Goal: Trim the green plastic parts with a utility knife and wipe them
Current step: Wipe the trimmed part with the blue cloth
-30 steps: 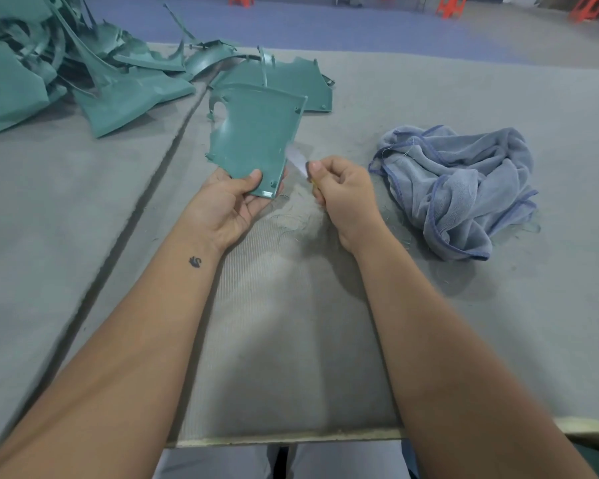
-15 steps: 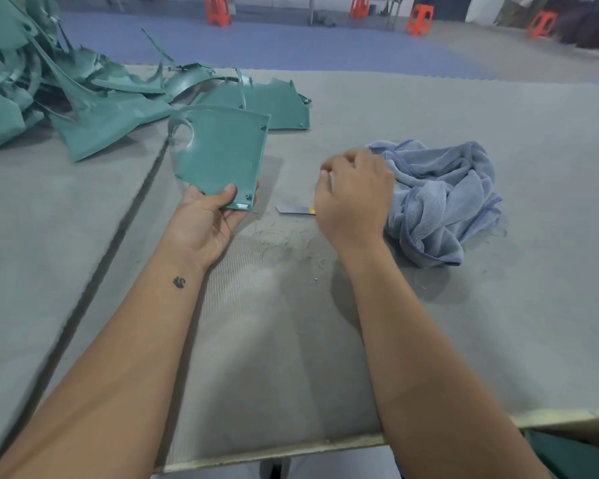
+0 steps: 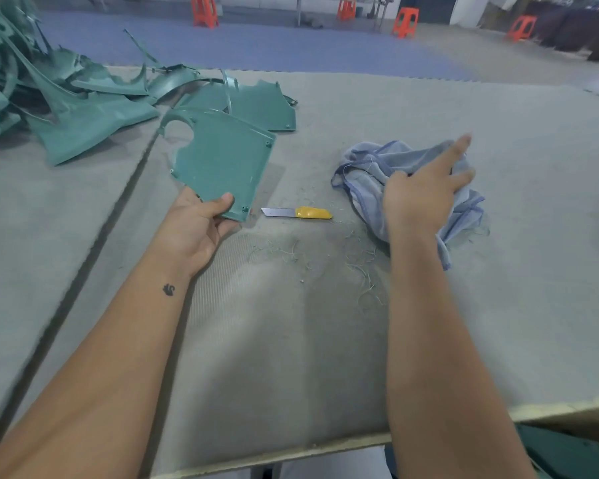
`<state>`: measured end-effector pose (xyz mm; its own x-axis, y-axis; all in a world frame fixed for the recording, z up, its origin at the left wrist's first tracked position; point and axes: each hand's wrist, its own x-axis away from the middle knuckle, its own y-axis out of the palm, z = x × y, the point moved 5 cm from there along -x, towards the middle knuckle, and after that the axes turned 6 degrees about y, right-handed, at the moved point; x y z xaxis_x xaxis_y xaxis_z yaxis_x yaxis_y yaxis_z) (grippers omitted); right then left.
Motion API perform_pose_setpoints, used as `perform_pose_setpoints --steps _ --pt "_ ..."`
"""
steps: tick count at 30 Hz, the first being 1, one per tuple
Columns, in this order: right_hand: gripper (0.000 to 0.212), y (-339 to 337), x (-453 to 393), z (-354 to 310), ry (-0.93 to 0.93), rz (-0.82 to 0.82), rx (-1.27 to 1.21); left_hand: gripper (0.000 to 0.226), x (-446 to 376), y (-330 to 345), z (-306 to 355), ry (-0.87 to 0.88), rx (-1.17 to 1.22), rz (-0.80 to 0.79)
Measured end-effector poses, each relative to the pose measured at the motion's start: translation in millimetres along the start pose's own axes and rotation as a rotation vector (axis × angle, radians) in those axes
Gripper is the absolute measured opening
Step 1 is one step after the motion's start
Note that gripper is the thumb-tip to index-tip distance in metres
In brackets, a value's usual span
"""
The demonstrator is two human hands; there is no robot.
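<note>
My left hand [image 3: 198,226] grips the near corner of a flat green plastic part [image 3: 222,160] with a round cut-out, holding it tilted above the table. The utility knife [image 3: 296,212], yellow handle and bare blade, lies on the grey felt just right of that part, touched by neither hand. My right hand [image 3: 426,188] lies with fingers stretched out on the crumpled blue cloth [image 3: 370,171] to the right of the knife.
A heap of green plastic parts [image 3: 66,98] fills the far left of the grey felt table [image 3: 498,305]. Thin plastic shavings [image 3: 357,267] litter the felt near the knife. A dark seam [image 3: 94,243] runs diagonally at left. Orange stools [image 3: 404,22] stand on the floor beyond.
My right hand let go of the knife, which now lies on the felt, and moved right onto the blue cloth. The left hand kept hold of the green part.
</note>
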<state>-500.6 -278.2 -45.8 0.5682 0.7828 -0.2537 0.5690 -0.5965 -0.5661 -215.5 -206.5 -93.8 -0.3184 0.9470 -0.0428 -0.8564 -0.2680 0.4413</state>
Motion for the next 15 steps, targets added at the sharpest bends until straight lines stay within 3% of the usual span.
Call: perform_pose_setpoints --steps 3,5,7,9,12,15 --pt "0.086 -1.1 -13.6 14.2 0.139 -0.081 -0.065 0.042 -0.1 4.0 -2.3 0.027 -0.097 -0.027" --pt "0.069 -0.2 -14.5 16.0 0.140 -0.100 0.041 0.042 -0.8 5.7 -3.1 0.037 -0.163 -0.034" --pt "0.035 2.6 -9.9 7.6 0.026 -0.103 0.153 0.043 -1.9 6.6 -4.8 0.040 -0.217 -0.046" --pt "0.020 6.4 0.4 -5.4 -0.143 -0.084 0.136 0.044 -2.6 6.4 -5.7 0.039 -0.232 -0.057" --pt "0.029 10.1 22.6 -25.5 -0.346 -0.058 -0.074 0.042 -2.9 6.4 -5.6 0.041 -0.203 -0.044" --pt "0.038 14.1 37.0 -35.4 -0.406 -0.095 -0.180 0.042 -2.9 5.7 -4.3 0.047 -0.145 -0.025"
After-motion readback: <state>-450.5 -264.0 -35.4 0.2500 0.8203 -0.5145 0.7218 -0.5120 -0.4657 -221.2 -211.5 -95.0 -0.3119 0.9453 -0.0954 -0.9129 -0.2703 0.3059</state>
